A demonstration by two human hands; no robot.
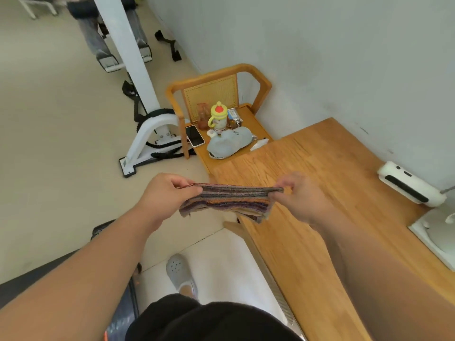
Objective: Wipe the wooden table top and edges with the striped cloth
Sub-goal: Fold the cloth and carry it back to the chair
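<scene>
The striped cloth (225, 201), woven in thin bands of purple, orange, grey and brown, is folded into a long strip and stretched level in the air between both hands, above the near-left corner of the light wooden table top (327, 193) and not touching it. Its lower layers sag a little in the middle, and a few loose threads hang from its left end. The left hand (167, 193) pinches the left end between curled fingers and thumb; the right hand (299, 193) pinches the right end the same way.

At the table's far-right edge, against the grey wall, lies a white oblong device with a black panel (411, 184), and just nearer, at the right border of the view, sits a white stand base (435, 237). Beyond the table's far-left corner stands a wooden armchair with a cane back (221, 87). Its seat holds a yellow spouted cup with a red cap (218, 116), a white-edged phone (194, 136), a pale grey cap (231, 143) and a foil snack packet (235, 116). Left of the chair, on the pale floor, stands a white exercise machine (138, 94). A grey perforated clog (181, 274) shows on the floor near the person.
</scene>
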